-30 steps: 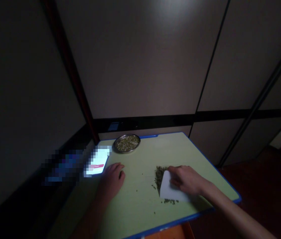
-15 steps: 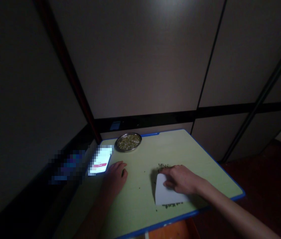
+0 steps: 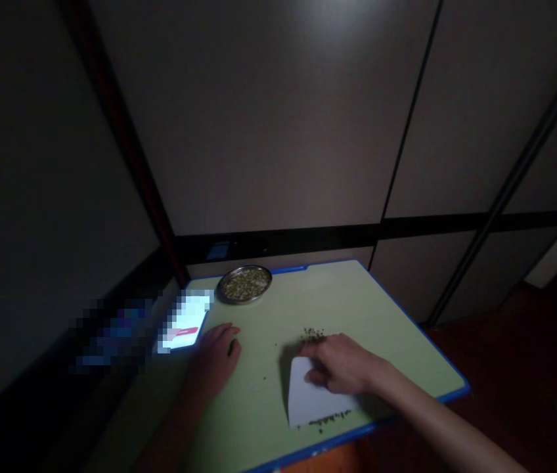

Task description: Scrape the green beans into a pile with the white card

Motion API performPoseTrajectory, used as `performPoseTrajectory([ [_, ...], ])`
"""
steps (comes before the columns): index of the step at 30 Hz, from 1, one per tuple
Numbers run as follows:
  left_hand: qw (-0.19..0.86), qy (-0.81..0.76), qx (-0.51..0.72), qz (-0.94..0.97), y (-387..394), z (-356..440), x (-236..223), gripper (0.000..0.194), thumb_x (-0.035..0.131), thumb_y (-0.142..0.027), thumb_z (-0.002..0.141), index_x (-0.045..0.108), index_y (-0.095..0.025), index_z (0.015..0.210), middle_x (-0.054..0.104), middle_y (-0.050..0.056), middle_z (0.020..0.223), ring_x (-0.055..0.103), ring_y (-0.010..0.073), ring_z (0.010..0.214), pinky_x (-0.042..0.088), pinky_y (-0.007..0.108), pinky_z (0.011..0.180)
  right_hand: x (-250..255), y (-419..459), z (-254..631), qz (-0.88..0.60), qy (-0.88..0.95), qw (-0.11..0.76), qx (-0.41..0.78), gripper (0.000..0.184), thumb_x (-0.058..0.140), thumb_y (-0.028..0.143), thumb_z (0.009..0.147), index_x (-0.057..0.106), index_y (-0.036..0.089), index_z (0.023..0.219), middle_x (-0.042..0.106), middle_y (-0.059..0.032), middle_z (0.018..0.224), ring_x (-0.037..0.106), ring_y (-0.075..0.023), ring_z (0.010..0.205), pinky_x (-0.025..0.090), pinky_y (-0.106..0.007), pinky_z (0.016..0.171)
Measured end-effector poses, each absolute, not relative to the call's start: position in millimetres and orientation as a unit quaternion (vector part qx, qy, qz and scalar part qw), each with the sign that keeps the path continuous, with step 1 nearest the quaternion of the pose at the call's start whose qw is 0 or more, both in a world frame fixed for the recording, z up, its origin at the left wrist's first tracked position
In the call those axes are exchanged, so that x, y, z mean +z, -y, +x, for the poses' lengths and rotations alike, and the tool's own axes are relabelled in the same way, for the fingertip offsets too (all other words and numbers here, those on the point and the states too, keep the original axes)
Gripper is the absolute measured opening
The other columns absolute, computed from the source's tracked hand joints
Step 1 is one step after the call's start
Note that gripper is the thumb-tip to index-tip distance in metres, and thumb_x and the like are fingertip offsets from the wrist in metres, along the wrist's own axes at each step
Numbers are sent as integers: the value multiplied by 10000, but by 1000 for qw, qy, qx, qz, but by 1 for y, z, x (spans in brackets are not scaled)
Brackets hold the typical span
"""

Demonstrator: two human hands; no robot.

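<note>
My right hand (image 3: 342, 363) presses on a white card (image 3: 308, 399) that stands on edge on the light green table (image 3: 268, 407). Small green beans (image 3: 312, 335) lie scattered just behind the hand, and more of them line the card's near edge. My left hand (image 3: 217, 355) rests palm down on the table with its fingers loosely together, holding nothing, beside a lit phone (image 3: 184, 322). A metal dish of beans (image 3: 244, 284) sits at the table's far edge.
The table has a blue rim (image 3: 357, 433) and stands in a dark room against pale wall panels. An orange object shows under the table's near edge. The floor to the right is dark reddish brown.
My right hand has slid the white card leftward across the table, sweeping the pile of beans with it. Fewer beans show in front of the card. My left hand has stayed put.
</note>
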State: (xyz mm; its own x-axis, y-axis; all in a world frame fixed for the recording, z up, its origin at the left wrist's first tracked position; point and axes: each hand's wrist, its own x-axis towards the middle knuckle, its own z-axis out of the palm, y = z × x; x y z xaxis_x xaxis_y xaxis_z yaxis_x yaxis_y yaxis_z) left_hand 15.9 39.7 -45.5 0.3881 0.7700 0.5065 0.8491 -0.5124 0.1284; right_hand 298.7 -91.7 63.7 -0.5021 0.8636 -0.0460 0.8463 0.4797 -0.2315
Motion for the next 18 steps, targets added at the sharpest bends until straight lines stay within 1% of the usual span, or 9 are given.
performPoseTrajectory([
  [3,82,489,-261,-828,-38,17,-44,283,454,-232,836,673,-170,1004,679,94,1103,608,237,1056,464,407,972,62,93,299,-483,865,53,123,246,544,353,824,633,274,1039,724,-25,964,658,-227,871,414,-301,689],
  [7,81,490,-264,-827,-39,16,-45,277,466,-231,826,679,-165,990,680,102,1098,614,246,1043,470,417,964,58,94,299,-470,869,50,146,254,554,370,820,645,287,1042,730,-12,933,664,-224,865,424,-299,692],
  [12,76,487,-271,-827,-40,16,-46,280,474,-240,823,682,-164,993,680,105,1099,614,247,1045,468,414,967,58,96,300,-465,869,52,160,284,556,381,827,631,285,1084,721,-14,1008,658,-226,926,433,-300,728],
  [18,68,488,-275,-825,-39,17,-45,269,488,-236,811,682,-166,984,684,105,1089,618,250,1038,466,418,966,56,97,300,-469,864,42,176,254,554,361,832,642,272,1052,722,-14,961,662,-217,891,435,-290,710],
])
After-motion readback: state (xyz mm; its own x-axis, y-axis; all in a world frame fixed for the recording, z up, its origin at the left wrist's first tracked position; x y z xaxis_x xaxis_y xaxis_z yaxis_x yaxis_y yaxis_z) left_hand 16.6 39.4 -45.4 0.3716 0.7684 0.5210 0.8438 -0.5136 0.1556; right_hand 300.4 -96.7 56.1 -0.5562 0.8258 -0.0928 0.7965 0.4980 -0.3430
